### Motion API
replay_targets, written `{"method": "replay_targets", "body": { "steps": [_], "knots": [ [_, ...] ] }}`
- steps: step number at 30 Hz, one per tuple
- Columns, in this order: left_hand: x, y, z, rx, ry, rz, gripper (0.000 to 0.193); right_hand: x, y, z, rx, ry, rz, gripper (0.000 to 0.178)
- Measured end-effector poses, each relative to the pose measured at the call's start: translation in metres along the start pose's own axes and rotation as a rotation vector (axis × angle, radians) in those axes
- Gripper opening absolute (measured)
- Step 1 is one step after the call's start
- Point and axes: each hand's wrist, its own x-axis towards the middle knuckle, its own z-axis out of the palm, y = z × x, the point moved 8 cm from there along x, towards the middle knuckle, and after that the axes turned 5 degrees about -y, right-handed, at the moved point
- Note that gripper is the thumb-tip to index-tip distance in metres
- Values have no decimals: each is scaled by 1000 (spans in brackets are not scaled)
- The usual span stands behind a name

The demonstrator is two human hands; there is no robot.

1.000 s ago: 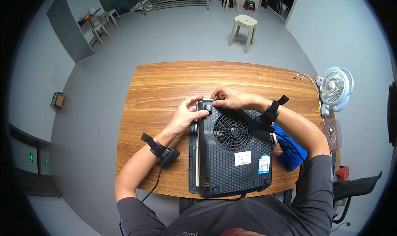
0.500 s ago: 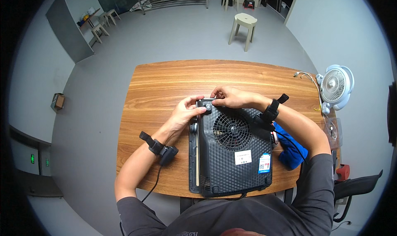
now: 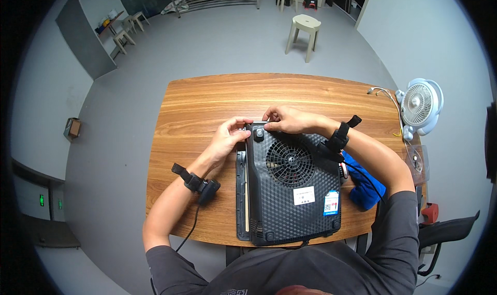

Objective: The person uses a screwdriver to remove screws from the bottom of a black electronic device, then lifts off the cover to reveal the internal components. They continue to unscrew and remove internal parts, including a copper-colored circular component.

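An induction cooker (image 3: 295,212) lies face down on the wooden table, its black textured underside with a round fan grille turned up. At its far left corner, next to a square rubber foot, my left hand (image 3: 228,138) grips the edge between thumb and fingers. My right hand (image 3: 290,121) pinches the far edge just right of that corner, fingers over the rim and thumb on the underside. Along the left side the black cover and the part below it stand apart, with a pale strip (image 3: 247,202) in the gap.
A blue cloth (image 3: 365,186) lies right of the cooker. Beyond it are a white fan (image 3: 418,104), a clear plastic box (image 3: 418,163) and a red tape-like item (image 3: 429,213) near the table's right edge. A stool (image 3: 304,28) stands on the floor past the table (image 3: 202,98).
My left thumb has slid left off the rubber foot onto the corner's edge. My right hand keeps its pinch at the far edge, nearly unmoved.
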Motion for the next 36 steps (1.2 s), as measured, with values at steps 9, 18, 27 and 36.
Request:
{"method": "replay_targets", "body": {
  "steps": [9, 18, 27, 36],
  "knots": [
    [4, 2, -13, 82, 41, -102, 28, 0, 1, 1, -3, 1, 10, 44],
    [15, 5, -20, 240, 76, -312, 21, 4, 2, 2, -28, 12, -5, 46],
    [27, 8, -24, 447, 50, -349, 25, 9, 8, 8, -4, 9, 7, 43],
    [28, 13, -21, 385, -15, -392, 19, 10, 9, 9, 8, 0, 7, 41]
  ]
}}
